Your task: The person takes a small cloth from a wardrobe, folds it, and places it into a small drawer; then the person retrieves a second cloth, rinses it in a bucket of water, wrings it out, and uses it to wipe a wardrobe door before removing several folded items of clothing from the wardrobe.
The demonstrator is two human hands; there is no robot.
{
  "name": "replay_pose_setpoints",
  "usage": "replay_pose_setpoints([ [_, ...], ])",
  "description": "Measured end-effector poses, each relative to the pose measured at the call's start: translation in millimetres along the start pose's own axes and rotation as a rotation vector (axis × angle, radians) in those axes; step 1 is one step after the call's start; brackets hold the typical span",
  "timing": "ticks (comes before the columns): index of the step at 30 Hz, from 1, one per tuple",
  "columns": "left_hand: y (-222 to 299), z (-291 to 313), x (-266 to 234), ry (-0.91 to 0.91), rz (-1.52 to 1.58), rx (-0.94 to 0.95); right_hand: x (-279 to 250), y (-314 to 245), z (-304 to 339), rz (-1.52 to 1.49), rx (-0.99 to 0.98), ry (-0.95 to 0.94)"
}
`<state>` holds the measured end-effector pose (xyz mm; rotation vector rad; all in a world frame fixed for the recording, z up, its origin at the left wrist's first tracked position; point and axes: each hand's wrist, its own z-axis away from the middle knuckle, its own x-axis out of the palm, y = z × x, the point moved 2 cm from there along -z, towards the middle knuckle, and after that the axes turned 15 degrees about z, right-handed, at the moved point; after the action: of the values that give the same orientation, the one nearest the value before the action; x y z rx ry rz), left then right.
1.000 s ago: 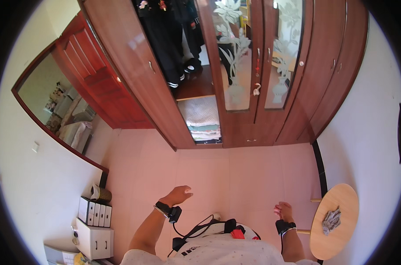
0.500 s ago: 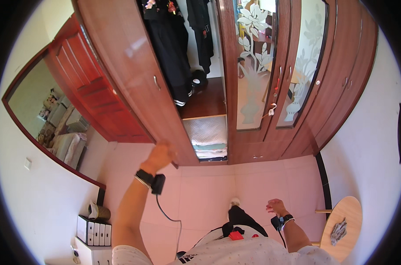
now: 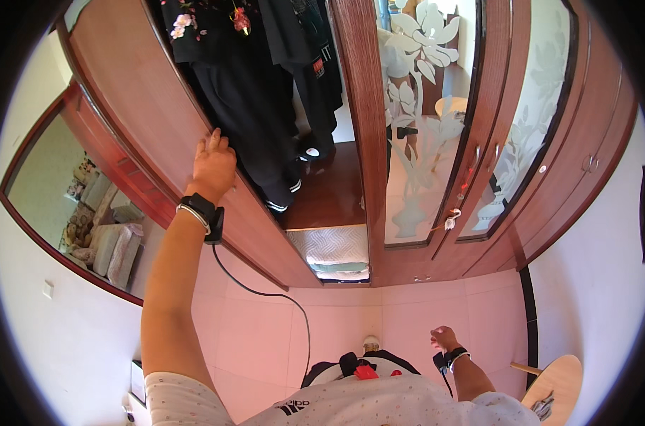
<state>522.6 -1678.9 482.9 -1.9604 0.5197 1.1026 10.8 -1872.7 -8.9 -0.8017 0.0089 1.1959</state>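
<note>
My left hand (image 3: 213,167) is raised against the brown wardrobe door (image 3: 141,85), its fingers stretched out on the panel near the edge beside the opening. Any handle there is covered by the hand. Inside the wardrobe (image 3: 351,188) hang black clothes (image 3: 230,99), some with floral decoration, above a brown shelf. Folded bedding (image 3: 322,245) lies in the compartment below. My right hand (image 3: 444,339) hangs low over the pink floor at my right side, fingers loosely curled, with nothing seen in it. Both wrists wear bands with cabled black devices.
Right of the opening are patterned glass doors (image 3: 425,156) with a hanging bird-shaped ornament (image 3: 451,219). A round wooden table (image 3: 564,387) stands at the lower right, a grey item on it. To the left, a doorway (image 3: 136,292) shows a sofa (image 3: 117,248) beyond.
I have come closer to the wardrobe. My left hand has risen from low beside the door to its panel near the opening. My right hand stays low, loosely curled.
</note>
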Motion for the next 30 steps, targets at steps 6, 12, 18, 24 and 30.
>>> replay_pose_setpoints([
  [6, -4, -24, -5, -0.004, -0.146, -0.042, -2, -29, -32, 0.091, -0.076, -0.008],
  [12, -6, -31, 2, -0.098, -0.131, -0.064, 21, 2, -56, 0.191, -0.060, -0.050],
  [18, -18, -10, 8, 0.074, -0.169, 0.065, 36, -14, -35, 0.375, -0.026, -0.087],
  [24, -25, 48, -15, 0.062, -0.034, 0.177, 68, -6, -60, 0.504, -0.022, -0.098],
  [30, -52, 112, -26, 0.210, 0.059, 0.261, 98, -40, -76, 0.599, -0.184, -0.166],
])
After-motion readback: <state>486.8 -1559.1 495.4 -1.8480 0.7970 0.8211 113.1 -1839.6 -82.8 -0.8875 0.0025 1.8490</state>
